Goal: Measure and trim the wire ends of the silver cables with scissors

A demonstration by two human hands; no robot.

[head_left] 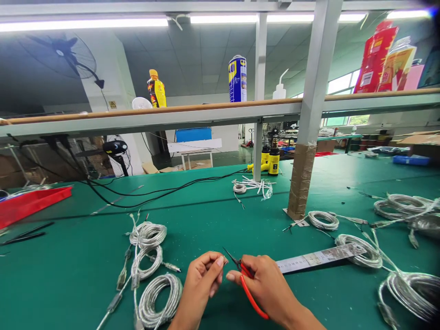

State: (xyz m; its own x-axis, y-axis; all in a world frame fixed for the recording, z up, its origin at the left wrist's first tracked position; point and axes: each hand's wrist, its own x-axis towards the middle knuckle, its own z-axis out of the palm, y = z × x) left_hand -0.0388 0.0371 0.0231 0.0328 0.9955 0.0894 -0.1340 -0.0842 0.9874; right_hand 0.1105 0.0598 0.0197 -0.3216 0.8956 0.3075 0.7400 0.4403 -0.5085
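Note:
My left hand [206,275] is closed in a pinch near the front middle of the table. A tiny end of something shows at its fingertips, too small to name. My right hand [266,286] is wrapped round red-handled scissors [252,298]. Their thin dark tips point up and left, just beside the left fingertips. To the left of my left hand lie coiled clear-sheathed cables [160,300] with metal plugs. A steel ruler [309,260] extends to the right behind my right hand, its far end over another cable coil [359,251].
More cable coils [412,293] lie at the right. A taped grey post [302,183] rises from the table [195,220] under a shelf [206,114]. Yellow heat guns [271,162], white offcuts [256,184] and black cords [165,189] lie farther back. A red tray [37,204] stands left.

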